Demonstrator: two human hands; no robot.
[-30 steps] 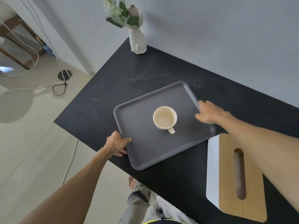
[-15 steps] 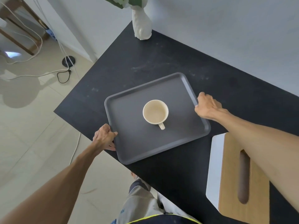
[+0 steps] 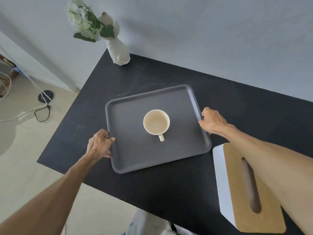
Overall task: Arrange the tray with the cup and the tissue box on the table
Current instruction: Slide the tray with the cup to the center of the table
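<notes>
A dark grey rectangular tray (image 3: 135,155) lies on the black table (image 3: 169,189), fully on the tabletop. An empty cream cup (image 3: 156,123) stands upright in the tray's middle, handle pointing toward me. My left hand (image 3: 100,144) grips the tray's left rim, and my right hand (image 3: 212,120) grips its right rim. A white tissue box with a wooden slotted lid (image 3: 243,189) sits to the right of the tray, close to its near right corner and partly under my right forearm.
A white cat-shaped vase with white flowers (image 3: 117,48) stands at the table's far left corner by the wall. The table's left and near edges drop to a tiled floor with cables (image 3: 40,109). My legs show below the near edge.
The tray, held by both hands, has shifted from overhanging the near edge to lying further in on the table. My right hand's fingers closed on the rim.
</notes>
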